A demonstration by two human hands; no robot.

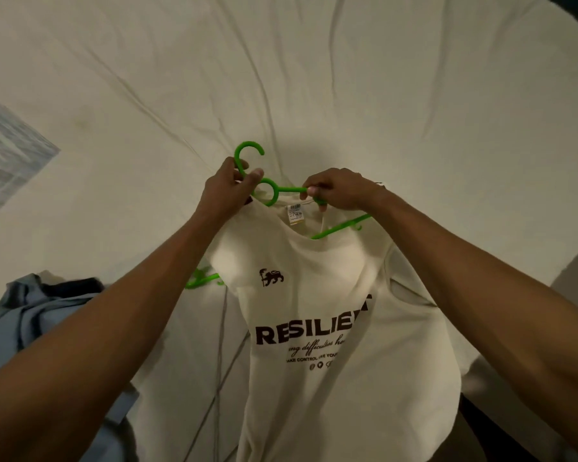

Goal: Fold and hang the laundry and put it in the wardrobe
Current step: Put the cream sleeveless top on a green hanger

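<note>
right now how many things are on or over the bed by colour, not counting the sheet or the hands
Green: 1, the green hanger, gripped by the left hand and the right hand
Cream: 1, the cream t-shirt going onto the hanger
Blue: 1, the light blue garment lying at the left
Total: 3

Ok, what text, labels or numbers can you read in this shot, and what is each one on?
"RESILIENT", large dark print on the chest of the cream cotton T-shirt; the last letters are creased.
Cursive line beneath it: only "difficulties" reads with any confidence.
Small capitals below that: "TAKE CONTROL, LIVE YOUR", then cut off by a fold.
Small paper price tag at the collar: barcode and numbers too small to read.
</note>
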